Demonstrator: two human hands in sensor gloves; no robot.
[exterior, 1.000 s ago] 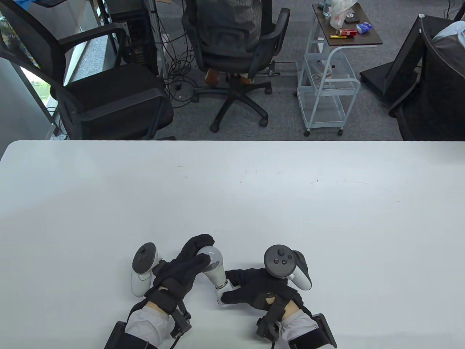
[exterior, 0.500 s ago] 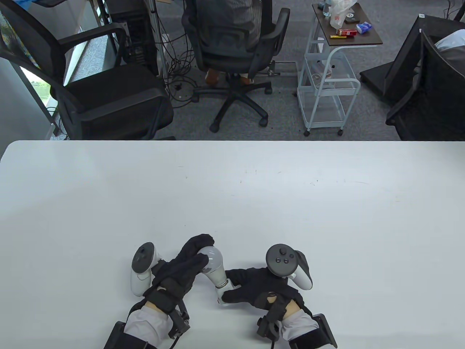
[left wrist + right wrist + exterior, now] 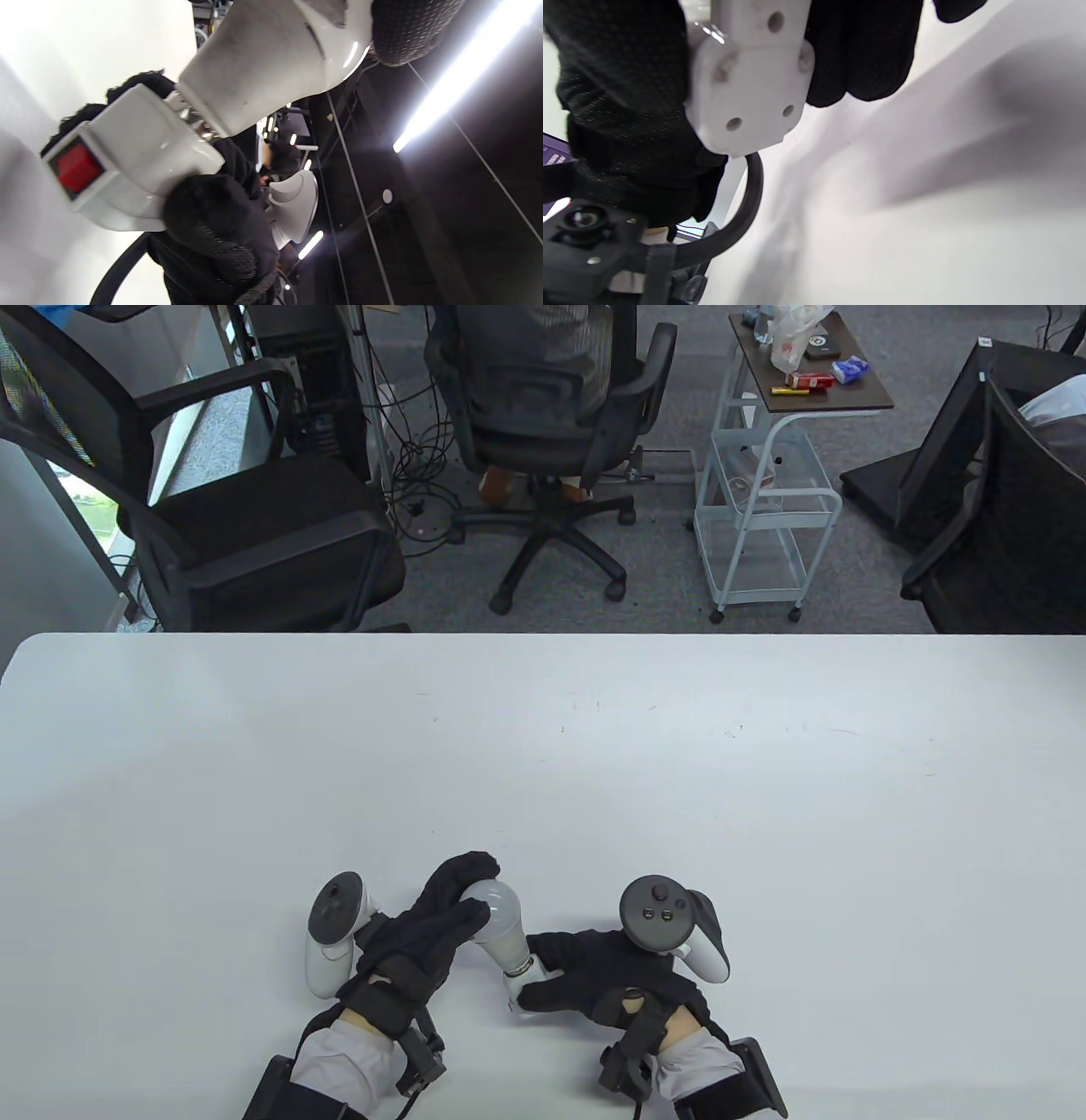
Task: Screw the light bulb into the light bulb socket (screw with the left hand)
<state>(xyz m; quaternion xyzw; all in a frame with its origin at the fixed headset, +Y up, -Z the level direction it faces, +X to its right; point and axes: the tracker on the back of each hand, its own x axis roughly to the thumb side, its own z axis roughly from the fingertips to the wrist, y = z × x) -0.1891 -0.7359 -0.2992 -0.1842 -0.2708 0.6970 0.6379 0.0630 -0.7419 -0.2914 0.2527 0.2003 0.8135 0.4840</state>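
We held the light, fragile bulb (image 3: 496, 909) in our left hand (image 3: 424, 929); our right hand (image 3: 585, 976) gripped the stiff socket (image 3: 127, 156).

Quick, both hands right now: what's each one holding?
Left hand: grips the light bulb around its globe.
Right hand: holds the white socket, bulb base at its mouth.
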